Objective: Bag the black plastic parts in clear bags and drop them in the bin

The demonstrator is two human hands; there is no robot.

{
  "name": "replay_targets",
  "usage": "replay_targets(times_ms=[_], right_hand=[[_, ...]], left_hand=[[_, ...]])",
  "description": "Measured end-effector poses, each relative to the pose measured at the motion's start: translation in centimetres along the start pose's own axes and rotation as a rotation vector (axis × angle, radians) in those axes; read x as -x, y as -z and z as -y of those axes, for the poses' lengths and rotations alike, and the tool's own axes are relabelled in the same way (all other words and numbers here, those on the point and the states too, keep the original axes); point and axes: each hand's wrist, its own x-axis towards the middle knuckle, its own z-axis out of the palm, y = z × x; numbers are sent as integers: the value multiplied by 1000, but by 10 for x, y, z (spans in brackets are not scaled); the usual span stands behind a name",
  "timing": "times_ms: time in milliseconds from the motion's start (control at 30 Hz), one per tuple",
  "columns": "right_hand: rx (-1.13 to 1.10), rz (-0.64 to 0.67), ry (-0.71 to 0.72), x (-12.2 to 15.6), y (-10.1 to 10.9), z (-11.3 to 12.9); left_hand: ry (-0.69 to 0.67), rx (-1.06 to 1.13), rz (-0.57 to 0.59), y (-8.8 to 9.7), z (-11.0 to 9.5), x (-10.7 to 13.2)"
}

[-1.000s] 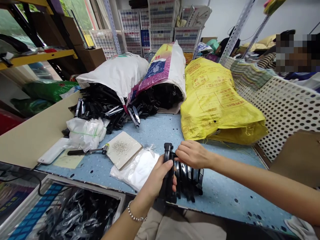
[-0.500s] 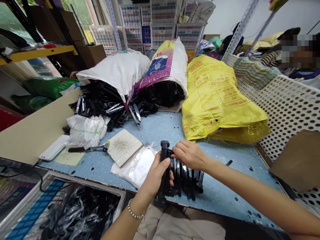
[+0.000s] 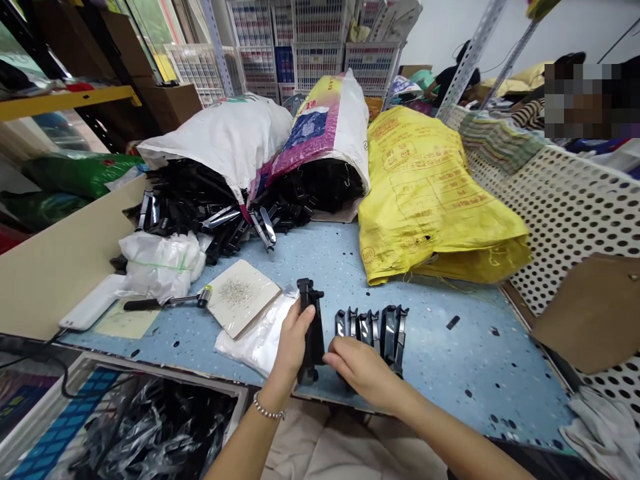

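Observation:
My left hand (image 3: 291, 345) is wrapped round a long black plastic part (image 3: 311, 320) held upright at the near edge of the blue table (image 3: 450, 373). My right hand (image 3: 363, 368) lies just right of it, fingers curled low against the bottom of that part and the near ends of a row of several black clips (image 3: 376, 328) standing side by side. What its fingertips pinch is hidden. A clear plastic bag (image 3: 260, 337) lies left of my left hand.
Two open sacks (image 3: 235, 137) spill black parts (image 3: 200, 207) at the back, beside a yellow sack (image 3: 425, 193). A small hammer (image 3: 165, 302), a beige board (image 3: 243, 297) and a white bundle (image 3: 160, 263) lie at left. A perforated white panel (image 3: 570, 213) stands right; a person sits beyond it.
My right hand has dropped from the top of the clip row to its near end. The row now stands uncovered. My left hand still holds the upright part.

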Motion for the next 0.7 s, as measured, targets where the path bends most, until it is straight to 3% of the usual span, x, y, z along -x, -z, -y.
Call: replay_targets(times_ms=[100,167,267,333,367,433,533,633,700], right_hand=[[146,-237,-45,6,1,-33],[224,-330,-68,12,3,-57],[234,-284,-94,22,9,-85],[209,-238,-119,25,16,-96],[187,-233,-129,26,21,-99],[116,-247,-136,26,31,-102],[2,-275,-129,21,39,-94],[-83,-256,-94,13,37,-78],[-133,-230,-56,9,35,-69]], left_hand=[[-81,-186,-5,-7,29,-6],[-71,-182,38,-20,48,1],[-53,-120,102,-40,69,13],[-60,-126,168,-44,68,3],[-75,-147,174,-41,61,-11],[-114,-219,45,-27,35,-54],[-65,-298,-445,5,-16,-137],[-21,-238,-522,28,-53,-197],[-6,-175,-472,35,-62,-209]])
